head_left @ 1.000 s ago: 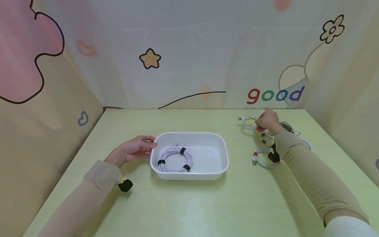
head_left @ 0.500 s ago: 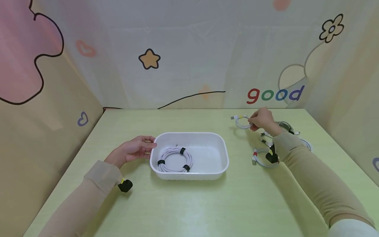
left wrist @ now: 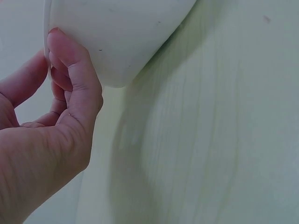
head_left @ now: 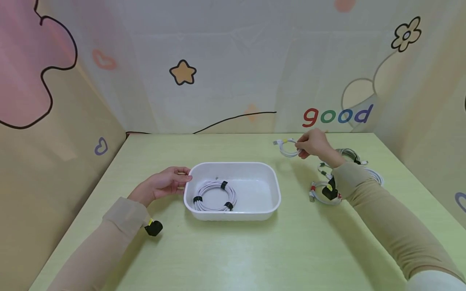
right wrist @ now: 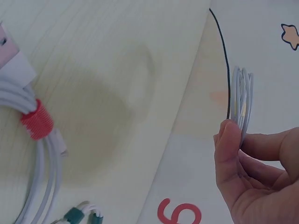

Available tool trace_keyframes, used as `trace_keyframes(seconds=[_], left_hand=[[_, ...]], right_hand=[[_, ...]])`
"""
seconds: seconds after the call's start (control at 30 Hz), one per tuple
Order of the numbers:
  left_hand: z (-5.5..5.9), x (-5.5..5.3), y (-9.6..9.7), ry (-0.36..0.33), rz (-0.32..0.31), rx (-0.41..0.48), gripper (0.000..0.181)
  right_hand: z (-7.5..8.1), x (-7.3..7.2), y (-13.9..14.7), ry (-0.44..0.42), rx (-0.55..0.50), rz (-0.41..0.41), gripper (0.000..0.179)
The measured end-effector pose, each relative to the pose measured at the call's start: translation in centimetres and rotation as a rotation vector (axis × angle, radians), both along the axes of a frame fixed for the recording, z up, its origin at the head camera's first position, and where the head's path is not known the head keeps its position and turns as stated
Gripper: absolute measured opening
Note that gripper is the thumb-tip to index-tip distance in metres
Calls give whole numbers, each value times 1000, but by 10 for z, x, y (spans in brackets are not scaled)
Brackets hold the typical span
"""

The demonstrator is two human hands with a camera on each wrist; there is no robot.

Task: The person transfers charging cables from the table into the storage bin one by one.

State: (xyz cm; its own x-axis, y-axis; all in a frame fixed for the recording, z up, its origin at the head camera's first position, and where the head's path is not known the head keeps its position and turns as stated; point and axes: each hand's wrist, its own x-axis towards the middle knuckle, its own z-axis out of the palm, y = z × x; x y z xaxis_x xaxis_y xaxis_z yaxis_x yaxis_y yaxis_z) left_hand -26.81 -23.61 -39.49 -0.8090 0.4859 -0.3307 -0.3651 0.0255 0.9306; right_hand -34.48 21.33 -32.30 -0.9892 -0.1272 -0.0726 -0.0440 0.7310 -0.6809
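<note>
My right hand (head_left: 314, 143) pinches a coiled white USB cable (head_left: 289, 154) with a yellow tie, over the far right part of the table. In the right wrist view that coiled cable (right wrist: 242, 98) is seen edge-on between thumb and fingers. My left hand (head_left: 165, 184) holds the left wall of a white plastic bin (head_left: 233, 216), thumb at the rim. The left wrist view shows the fingers against the bin's side (left wrist: 117, 37). Inside the bin, on its left, lies a larger coiled white cable (head_left: 211, 186) with black ties.
To the right lie several more coiled cables: one with a red tie (head_left: 318, 196), one with green ties (head_left: 324, 171), a dark coil (head_left: 349, 152) and a white one (head_left: 376, 176), partly behind my right sleeve. A printed curtain (head_left: 233, 81) hangs at the table's far edge.
My right hand has moved left with the coiled USB cable, away from the other coils. The left hand and the bin have stayed in place.
</note>
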Motion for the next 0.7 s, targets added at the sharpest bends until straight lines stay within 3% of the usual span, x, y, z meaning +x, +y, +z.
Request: trace_keyframes(seconds=[0.7], left_hand=[[-2, -2, 0, -4, -3, 14, 12]], right_hand=[[14, 29, -42, 9, -13, 101, 25]])
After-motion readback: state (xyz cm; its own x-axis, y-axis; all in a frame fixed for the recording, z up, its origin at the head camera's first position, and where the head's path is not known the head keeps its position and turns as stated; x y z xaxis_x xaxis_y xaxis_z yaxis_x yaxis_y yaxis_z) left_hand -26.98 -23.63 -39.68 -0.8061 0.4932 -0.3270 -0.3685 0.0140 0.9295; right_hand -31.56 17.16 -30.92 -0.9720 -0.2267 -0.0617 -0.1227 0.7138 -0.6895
